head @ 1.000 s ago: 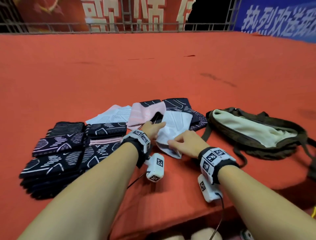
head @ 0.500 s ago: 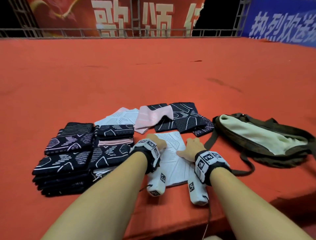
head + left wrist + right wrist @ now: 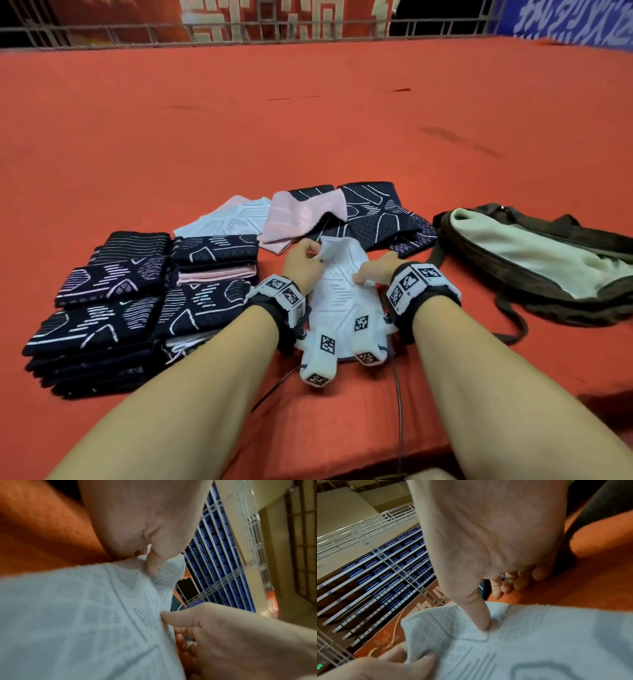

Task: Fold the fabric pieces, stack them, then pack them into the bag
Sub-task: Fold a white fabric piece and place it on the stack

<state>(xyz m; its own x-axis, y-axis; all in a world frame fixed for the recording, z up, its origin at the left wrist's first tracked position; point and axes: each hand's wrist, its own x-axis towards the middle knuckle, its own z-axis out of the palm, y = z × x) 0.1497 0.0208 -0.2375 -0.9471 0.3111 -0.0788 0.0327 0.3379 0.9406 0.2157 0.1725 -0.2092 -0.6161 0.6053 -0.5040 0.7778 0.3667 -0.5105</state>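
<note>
Both hands work a white fabric piece [image 3: 342, 291] lying on the red surface [image 3: 308, 137] between the forearms. The left hand [image 3: 303, 262] pinches its far corner between thumb and fingers; the right hand [image 3: 375, 270] pinches its right edge, thumb on top. The open bag [image 3: 534, 260] lies to the right, apart from the hands, showing only its pale green lining [image 3: 534, 250]. Folded dark pieces form stacks [image 3: 137, 301] at left; unfolded pieces [image 3: 342, 212] lie just beyond the hands.
</note>
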